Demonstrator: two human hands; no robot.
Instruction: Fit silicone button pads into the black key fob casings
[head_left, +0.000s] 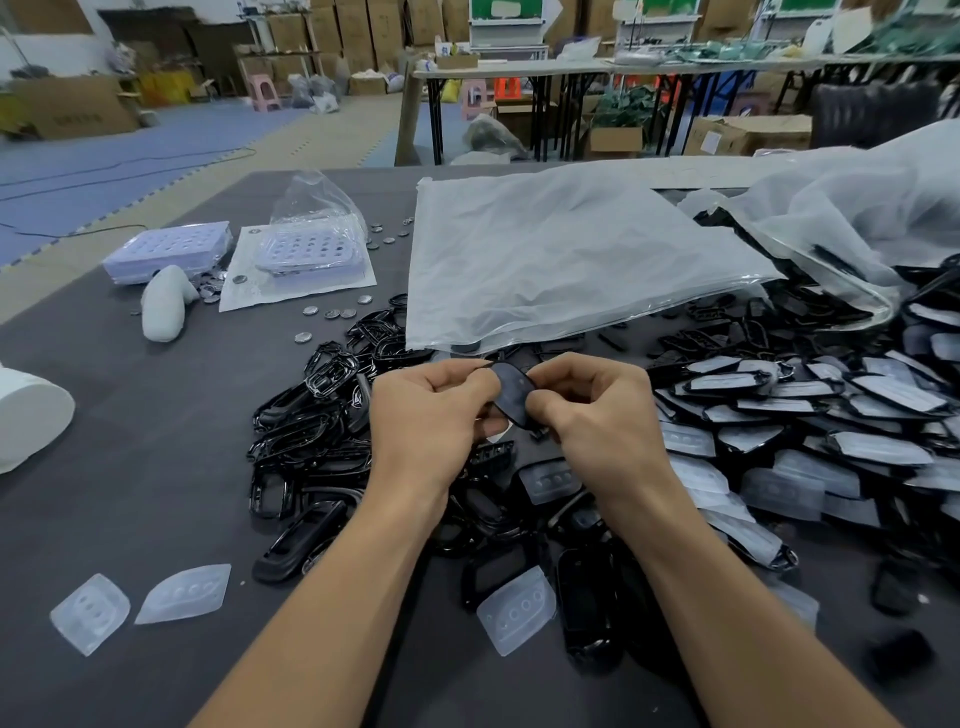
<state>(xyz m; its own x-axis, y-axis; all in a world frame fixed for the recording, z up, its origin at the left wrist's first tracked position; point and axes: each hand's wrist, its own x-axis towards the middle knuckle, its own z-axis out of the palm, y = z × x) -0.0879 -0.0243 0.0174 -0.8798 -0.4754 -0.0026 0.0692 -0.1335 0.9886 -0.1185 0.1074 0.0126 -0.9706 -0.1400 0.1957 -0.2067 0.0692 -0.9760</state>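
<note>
Head view: both hands, left (431, 410) and right (592, 410), pinch one black casing (511, 392) between them.

**One head-worn wide-angle view, looking forward and down across the table.**

The camera sits above and just behind the hands, close enough that both forearms (332, 623) run in from the bottom edge. The left hand (431, 415) and right hand (597, 415) meet just below the middle of the frame, pinching a black casing (511, 395) between them. The view faces away from the person. The table (156, 441) fills the lower two thirds, spreading wide to the left and right of the hands, and a plastic bag (561, 260) lies just beyond them. Past the table's far edge, the floor (130, 156) and stacked cardboard boxes (353, 26) fill the top band, small and well apart from the hands.
</note>
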